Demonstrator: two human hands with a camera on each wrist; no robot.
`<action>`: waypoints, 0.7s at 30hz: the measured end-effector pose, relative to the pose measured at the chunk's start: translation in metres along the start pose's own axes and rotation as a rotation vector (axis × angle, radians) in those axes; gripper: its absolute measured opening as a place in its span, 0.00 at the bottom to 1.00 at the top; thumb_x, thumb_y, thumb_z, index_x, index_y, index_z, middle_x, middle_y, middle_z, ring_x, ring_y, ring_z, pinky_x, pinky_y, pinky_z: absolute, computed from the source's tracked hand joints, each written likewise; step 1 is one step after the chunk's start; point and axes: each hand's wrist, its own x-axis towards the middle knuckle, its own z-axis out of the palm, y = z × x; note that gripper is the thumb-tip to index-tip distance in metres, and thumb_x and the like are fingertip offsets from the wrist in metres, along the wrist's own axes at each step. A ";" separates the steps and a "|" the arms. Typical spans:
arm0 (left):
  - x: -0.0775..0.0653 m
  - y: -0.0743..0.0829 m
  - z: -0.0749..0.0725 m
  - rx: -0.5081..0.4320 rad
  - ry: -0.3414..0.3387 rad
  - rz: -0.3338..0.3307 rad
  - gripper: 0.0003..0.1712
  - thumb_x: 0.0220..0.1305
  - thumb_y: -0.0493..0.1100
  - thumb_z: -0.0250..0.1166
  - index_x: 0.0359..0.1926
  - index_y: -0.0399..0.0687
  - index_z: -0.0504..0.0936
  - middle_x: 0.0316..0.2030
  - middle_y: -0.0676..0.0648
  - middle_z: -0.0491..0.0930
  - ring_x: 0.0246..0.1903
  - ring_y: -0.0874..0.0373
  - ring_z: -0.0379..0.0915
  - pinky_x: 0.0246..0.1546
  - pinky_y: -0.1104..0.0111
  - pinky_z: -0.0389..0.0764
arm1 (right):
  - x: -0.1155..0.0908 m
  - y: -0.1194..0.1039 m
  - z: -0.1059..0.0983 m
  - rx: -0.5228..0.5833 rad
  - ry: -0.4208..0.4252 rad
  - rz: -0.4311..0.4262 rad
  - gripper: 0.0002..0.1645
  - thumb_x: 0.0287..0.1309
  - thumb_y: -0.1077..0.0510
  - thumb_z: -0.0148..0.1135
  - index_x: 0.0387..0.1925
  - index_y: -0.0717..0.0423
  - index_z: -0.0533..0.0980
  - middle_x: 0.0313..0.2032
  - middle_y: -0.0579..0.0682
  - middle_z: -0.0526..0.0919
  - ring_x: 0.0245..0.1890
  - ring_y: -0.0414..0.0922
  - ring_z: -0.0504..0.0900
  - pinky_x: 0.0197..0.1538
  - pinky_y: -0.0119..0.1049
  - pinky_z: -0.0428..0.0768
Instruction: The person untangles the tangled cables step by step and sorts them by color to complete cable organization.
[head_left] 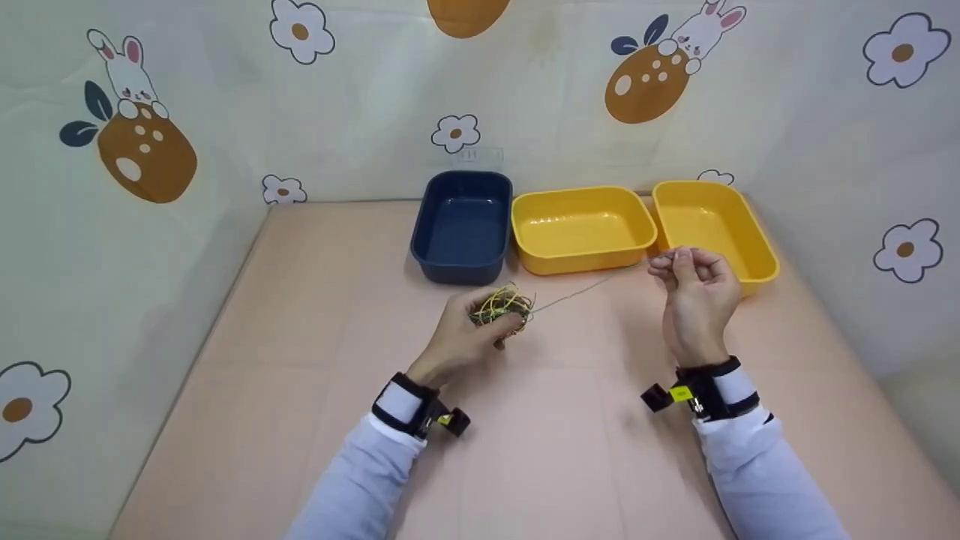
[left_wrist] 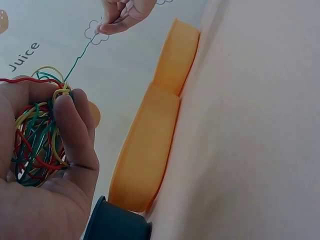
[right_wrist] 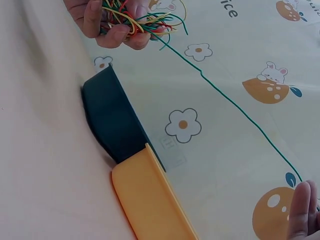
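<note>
A tangled bundle of red, green and yellow wires (left_wrist: 36, 142) sits in my left hand (head_left: 469, 334), whose fingers and thumb curl round it. From the bundle one thin green wire (right_wrist: 235, 106) stretches up and to the right, slightly kinked. My right hand (head_left: 697, 296) pinches the far end of that wire between thumb and fingers, in front of the right-hand yellow bin. Both hands are raised above the table. In the right wrist view, loose wire ends stick out of the bundle past the left fingers (right_wrist: 114, 37).
At the back of the table (head_left: 337, 300) stand a dark blue bin (head_left: 461, 274), a yellow bin (head_left: 585, 262) set crosswise, and another yellow bin (head_left: 766, 262) on the right. A patterned cloth (head_left: 375, 97) hangs behind and at both sides.
</note>
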 end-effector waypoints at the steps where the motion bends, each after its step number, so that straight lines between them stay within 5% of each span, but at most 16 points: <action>1: 0.000 0.000 0.000 -0.002 -0.004 0.000 0.17 0.73 0.35 0.74 0.60 0.40 0.89 0.41 0.50 0.92 0.36 0.58 0.86 0.33 0.70 0.90 | 0.001 0.000 0.000 0.003 0.002 -0.004 0.06 0.78 0.68 0.66 0.46 0.69 0.77 0.40 0.63 0.87 0.34 0.49 0.92 0.47 0.37 0.96; 12: 0.002 0.004 0.001 -0.001 -0.037 0.004 0.17 0.73 0.35 0.73 0.60 0.39 0.90 0.40 0.52 0.91 0.34 0.62 0.84 0.33 0.72 0.88 | 0.013 -0.010 -0.008 0.043 0.070 0.020 0.05 0.77 0.70 0.65 0.47 0.71 0.78 0.41 0.62 0.84 0.34 0.51 0.90 0.46 0.36 0.96; 21: -0.001 0.004 -0.022 0.010 0.093 0.014 0.17 0.71 0.33 0.72 0.59 0.44 0.90 0.37 0.51 0.89 0.30 0.59 0.80 0.31 0.72 0.84 | 0.052 -0.038 -0.047 0.201 0.303 0.085 0.08 0.75 0.68 0.68 0.48 0.72 0.80 0.41 0.61 0.84 0.34 0.52 0.91 0.45 0.37 0.96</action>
